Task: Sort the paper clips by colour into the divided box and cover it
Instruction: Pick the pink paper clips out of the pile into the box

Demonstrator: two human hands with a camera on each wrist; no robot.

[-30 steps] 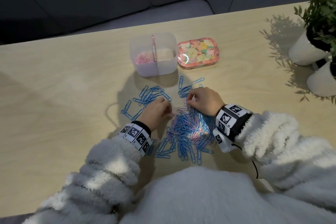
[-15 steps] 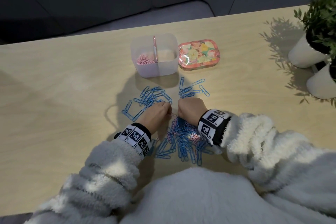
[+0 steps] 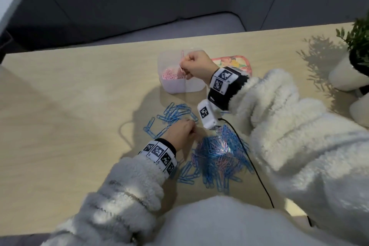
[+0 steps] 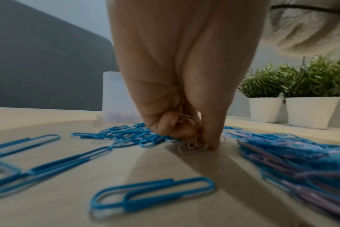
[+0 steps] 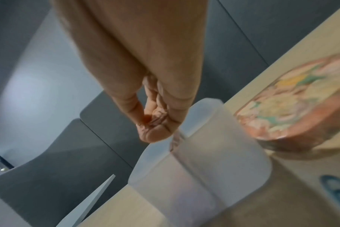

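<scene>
My right hand (image 3: 184, 66) is over the left compartment of the translucent divided box (image 3: 173, 88) and pinches a few pink paper clips (image 3: 182, 69) that dangle above the pink ones lying inside. In the right wrist view its fingers (image 5: 151, 127) are curled tight above the box (image 5: 204, 165). My left hand (image 3: 190, 129) rests on the table between the spread blue clips (image 3: 171, 116) and the mixed blue and pink pile (image 3: 217, 158). Its fingertips (image 4: 211, 142) pinch pink clips (image 4: 190, 146) against the table. The floral lid (image 3: 239, 62) lies right of the box, partly hidden by my wrist.
Two potted plants in white pots (image 3: 347, 74) stand at the table's right edge, also seen beyond the pile (image 4: 311, 112). Loose blue clips (image 4: 151, 195) lie near my left wrist. A black cable (image 3: 251, 166) runs across the pile. Bare wood stretches left of the box.
My right hand has left the pile and risen to the box with pink clips in its fingers. The left hand has stayed at the same spot on the table.
</scene>
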